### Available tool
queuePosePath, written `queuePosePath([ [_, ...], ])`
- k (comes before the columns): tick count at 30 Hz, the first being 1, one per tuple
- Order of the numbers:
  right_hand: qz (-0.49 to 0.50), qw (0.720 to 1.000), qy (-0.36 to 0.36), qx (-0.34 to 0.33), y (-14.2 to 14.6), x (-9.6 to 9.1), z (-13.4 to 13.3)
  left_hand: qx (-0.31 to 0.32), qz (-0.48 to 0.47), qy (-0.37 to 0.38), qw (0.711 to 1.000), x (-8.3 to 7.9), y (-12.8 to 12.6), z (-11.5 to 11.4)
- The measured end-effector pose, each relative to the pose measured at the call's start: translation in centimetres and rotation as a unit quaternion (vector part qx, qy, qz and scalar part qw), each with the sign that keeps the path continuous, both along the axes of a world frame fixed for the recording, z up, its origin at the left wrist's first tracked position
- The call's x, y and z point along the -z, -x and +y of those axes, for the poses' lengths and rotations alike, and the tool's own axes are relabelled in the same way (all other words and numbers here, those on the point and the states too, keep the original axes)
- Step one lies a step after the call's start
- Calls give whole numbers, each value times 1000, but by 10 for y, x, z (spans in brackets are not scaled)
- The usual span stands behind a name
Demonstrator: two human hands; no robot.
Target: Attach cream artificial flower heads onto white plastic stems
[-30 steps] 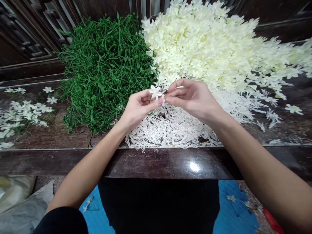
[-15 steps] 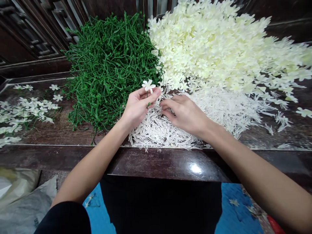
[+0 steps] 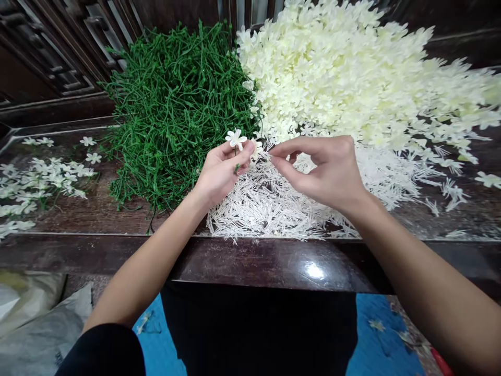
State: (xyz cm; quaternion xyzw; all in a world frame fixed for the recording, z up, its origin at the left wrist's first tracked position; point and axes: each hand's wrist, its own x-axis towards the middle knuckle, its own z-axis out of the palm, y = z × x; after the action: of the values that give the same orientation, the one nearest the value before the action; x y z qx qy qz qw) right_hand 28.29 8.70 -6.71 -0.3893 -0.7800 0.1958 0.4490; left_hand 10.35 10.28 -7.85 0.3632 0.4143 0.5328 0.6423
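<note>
My left hand [image 3: 219, 175] pinches a thin green stem with a small white flower [image 3: 235, 139] on its top, held upright over the table. My right hand [image 3: 329, 169] is raised beside it, thumb and forefinger pinched on a small white plastic piece [image 3: 263, 152] that points toward the flower. Under both hands lies a heap of white plastic stamens [image 3: 274, 203]. A pile of green stems [image 3: 172, 109] sits to the left and a big mound of cream petals [image 3: 352, 78] to the right.
Finished white flowers on stems [image 3: 43, 177] lie at the table's left end. The dark wooden table edge [image 3: 274, 261] runs across in front of me. Grey sacks [image 3: 35, 324] and a blue sheet [image 3: 391, 344] lie on the floor below.
My right hand dipped into the white stamen heap, then rose again with a white piece pinched, back beside the flower. The left hand shifted slightly left with the flower.
</note>
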Motion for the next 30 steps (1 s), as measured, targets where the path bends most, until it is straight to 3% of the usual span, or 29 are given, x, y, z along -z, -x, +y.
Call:
queuePosePath([
  [8, 22, 1000, -12, -10, 0, -2, -3, -4, 23, -12, 1000, 1, 0, -1],
  [14, 37, 999, -15, 22, -3, -5, -3, -36, 50, -47, 997, 2, 7, 5],
  [20, 14, 1000, -27, -5, -1, -3, -1, 10, 51, -66, 996, 2, 3, 1],
  [30, 3, 998, -61, 1, -1, -3, 0, 19, 100, -84, 991, 0, 1, -4],
])
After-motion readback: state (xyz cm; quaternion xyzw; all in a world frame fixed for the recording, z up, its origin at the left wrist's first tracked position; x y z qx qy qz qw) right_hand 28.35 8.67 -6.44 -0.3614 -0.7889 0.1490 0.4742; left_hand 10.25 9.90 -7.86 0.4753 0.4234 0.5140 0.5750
